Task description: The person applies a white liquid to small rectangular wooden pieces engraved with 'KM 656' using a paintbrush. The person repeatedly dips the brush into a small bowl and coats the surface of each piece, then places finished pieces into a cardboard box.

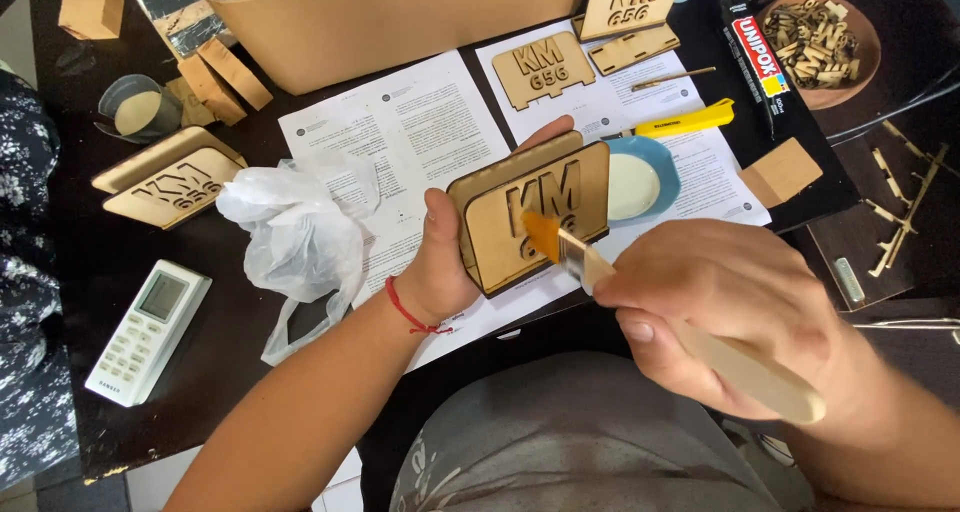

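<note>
left hand (440,262) grips wooden holder (530,217) upright above bench middle | right hand (730,312) closed on brush (600,267), bristles touching cut-out front | coating seemingly underway, extent unclear | glue dish (650,177) just behind | flat plaques (545,67) at far edge look untouched

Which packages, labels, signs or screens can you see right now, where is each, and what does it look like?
Wooden sign holder: in the left hand, tan, cut-out characters; the right hand holds a paintbrush to it.
Remote control: lower left, white, small grey screen.
Glue tube: upper right, black with red label.
Printed sheets: centre, white.
Cardboard box: top centre, tan.
</note>
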